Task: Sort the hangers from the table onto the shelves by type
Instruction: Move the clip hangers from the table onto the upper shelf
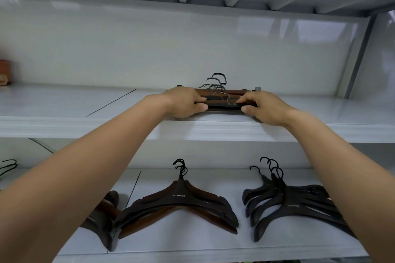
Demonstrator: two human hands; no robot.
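A stack of flat clip hangers (222, 100), dark brown and black with metal hooks pointing to the back, lies on the upper shelf (85, 126). My left hand (183, 101) grips the stack's left end, thumb under the front edge. My right hand (263, 107) grips its right end the same way. On the lower shelf (213, 245) lie two separate piles: brown and black shoulder hangers (179, 205) in the middle and black shoulder hangers (295, 200) on the right, partly hidden by my right forearm.
More dark brown hangers (106, 215) lie at the lower shelf's left, behind my left forearm. Thin black hooks (8, 166) show at the far left. A brown object (5, 70) sits at the upper shelf's far left. Another shelf's underside hangs overhead.
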